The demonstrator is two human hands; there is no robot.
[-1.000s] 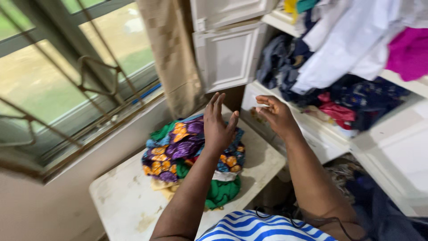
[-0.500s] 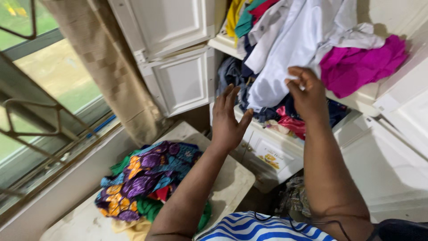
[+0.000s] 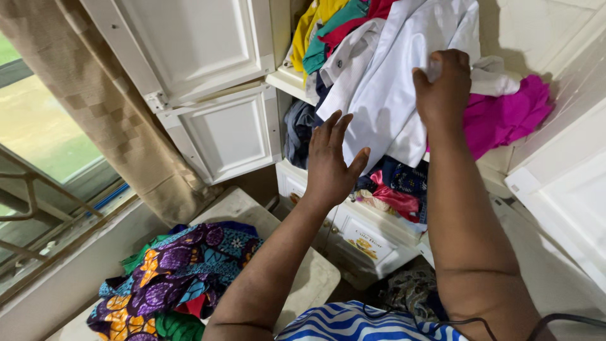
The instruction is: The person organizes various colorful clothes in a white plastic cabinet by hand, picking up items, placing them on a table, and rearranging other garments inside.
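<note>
- Up at the open cupboard, the right hand (image 3: 443, 82) is closed on a white garment (image 3: 404, 69), fingers curled into a fold of the cloth near its upper edge.
- White garment hangs out of a crowded shelf (image 3: 287, 79), draped down over the shelf front and over dark blue clothes (image 3: 300, 129) in the compartment below.
- Left hand (image 3: 331, 164) is spread, fingers apart and pointing up, palm toward the lower hem of the white garment; close to the cloth, whether it touches cannot be told.
- Just right of the white garment, a magenta cloth (image 3: 505, 120) lies bunched on the same shelf.
- Above left, yellow, teal and red clothes (image 3: 331, 28) are stuffed in together.
- Below, pink and patterned blue pieces (image 3: 398, 189) sit in the lower compartment.
- White cupboard doors (image 3: 214, 88) stand open at left, beside a tan curtain (image 3: 95, 107).
- Down left, a bright patterned fabric pile (image 3: 170, 278) in purple, orange and green rests on the pale bench (image 3: 309, 278).
</note>
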